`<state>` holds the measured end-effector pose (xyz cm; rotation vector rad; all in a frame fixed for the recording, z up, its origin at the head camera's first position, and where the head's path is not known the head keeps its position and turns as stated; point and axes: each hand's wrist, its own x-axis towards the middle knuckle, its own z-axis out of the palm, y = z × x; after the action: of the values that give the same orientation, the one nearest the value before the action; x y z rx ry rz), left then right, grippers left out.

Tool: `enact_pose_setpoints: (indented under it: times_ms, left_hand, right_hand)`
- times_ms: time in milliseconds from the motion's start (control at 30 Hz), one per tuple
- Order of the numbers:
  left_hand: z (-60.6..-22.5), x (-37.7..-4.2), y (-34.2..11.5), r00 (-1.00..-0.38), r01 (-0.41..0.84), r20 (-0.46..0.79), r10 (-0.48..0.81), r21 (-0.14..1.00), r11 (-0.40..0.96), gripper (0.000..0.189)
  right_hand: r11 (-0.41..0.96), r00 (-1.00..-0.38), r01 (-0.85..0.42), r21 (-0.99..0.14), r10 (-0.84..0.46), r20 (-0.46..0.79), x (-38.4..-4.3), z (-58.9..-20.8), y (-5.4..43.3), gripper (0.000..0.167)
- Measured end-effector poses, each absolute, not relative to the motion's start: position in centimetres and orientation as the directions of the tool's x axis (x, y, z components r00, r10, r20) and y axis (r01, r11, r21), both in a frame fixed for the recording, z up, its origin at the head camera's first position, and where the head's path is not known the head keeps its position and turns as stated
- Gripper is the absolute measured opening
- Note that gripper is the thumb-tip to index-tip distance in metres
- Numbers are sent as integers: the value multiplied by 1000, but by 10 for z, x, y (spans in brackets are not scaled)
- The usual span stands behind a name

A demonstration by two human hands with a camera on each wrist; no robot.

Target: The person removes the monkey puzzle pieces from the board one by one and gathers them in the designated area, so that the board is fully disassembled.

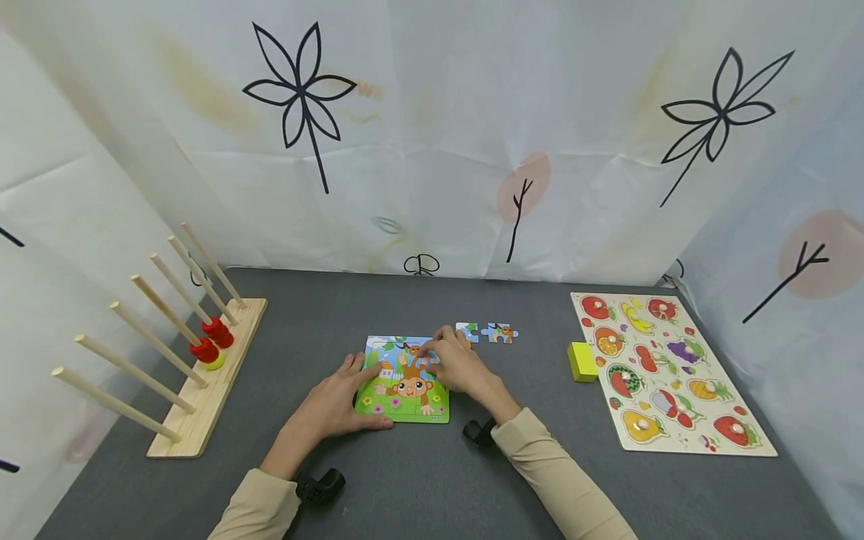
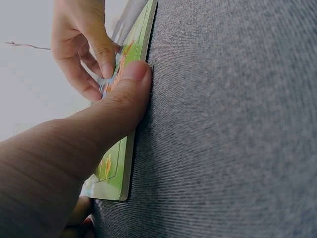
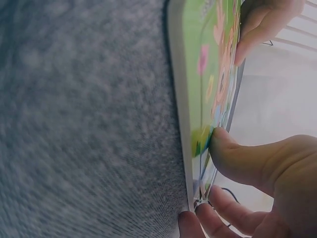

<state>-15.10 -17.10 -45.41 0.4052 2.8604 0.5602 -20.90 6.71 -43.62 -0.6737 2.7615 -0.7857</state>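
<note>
A jigsaw puzzle point(image 1: 398, 409) with a cartoon monkey on a green and blue background lies flat on the table. My left hand point(image 1: 340, 401) rests at its left side, index finger on the picture and thumb point(image 2: 119, 101) along the near edge. Over the upper right of the picture, my right hand point(image 1: 459, 364) pinches a puzzle piece, mostly hidden by the fingers. In the right wrist view its thumb point(image 3: 235, 153) touches the picture surface. Two loose puzzle pieces, one point(image 1: 467, 330) partly behind the right hand and another point(image 1: 499, 333), lie beyond the puzzle.
At left stands a wooden peg rack point(image 1: 229, 367) with several upright pegs, and red rings point(image 1: 217, 332) and a yellow ring point(image 1: 214, 362) on them. A yellow block point(image 1: 582, 362) sits at right against a fruit puzzle board point(image 1: 675, 375). Behind hangs a white patterned curtain point(image 1: 432, 135).
</note>
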Motion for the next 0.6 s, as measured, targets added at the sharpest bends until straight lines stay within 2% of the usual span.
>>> enact_pose_setpoints:
  times_ms: [233, 467, 600]
  left_hand:
    - [-454, -151, -171, -942, 227, -144, 304, 393, 891, 101]
    - [-451, -149, -171, -942, 224, -149, 301, 388, 894, 103]
    - [-451, -148, -170, -943, 230, -140, 303, 386, 893, 103]
  right_hand:
    - [754, -877, -388, -530, -479, -40, -208, -435, 67, 21]
    - [747, -873, -413, -522, -488, -8, -209, -435, 66, 55]
    - [766, -873, -420, -487, -488, -15, -210, -434, 66, 58]
